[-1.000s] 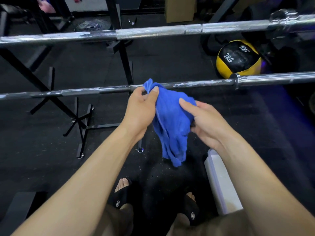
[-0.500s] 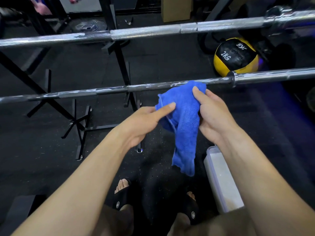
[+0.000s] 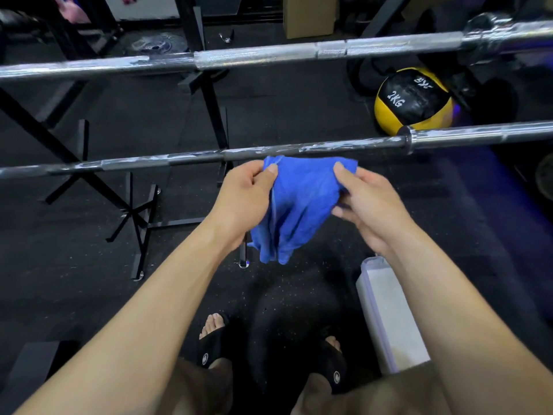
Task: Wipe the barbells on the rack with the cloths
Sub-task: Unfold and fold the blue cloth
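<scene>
Two barbells lay across the rack in front of you: the upper barbell (image 3: pixel 269 55) farther off, the lower barbell (image 3: pixel 299 149) nearer, its shaft streaked with white residue. You held the blue cloth (image 3: pixel 299 199) just below that lower bar, probably to spread a clean face before wiping. Your left hand (image 3: pixel 242 202) pinched its upper left corner between thumb and fingers; your right hand (image 3: pixel 368 202) gripped the upper right edge. Half a second before, the cloth had hung bunched from your right hand while your left only reached for it; now it was stretched wide between both.
</scene>
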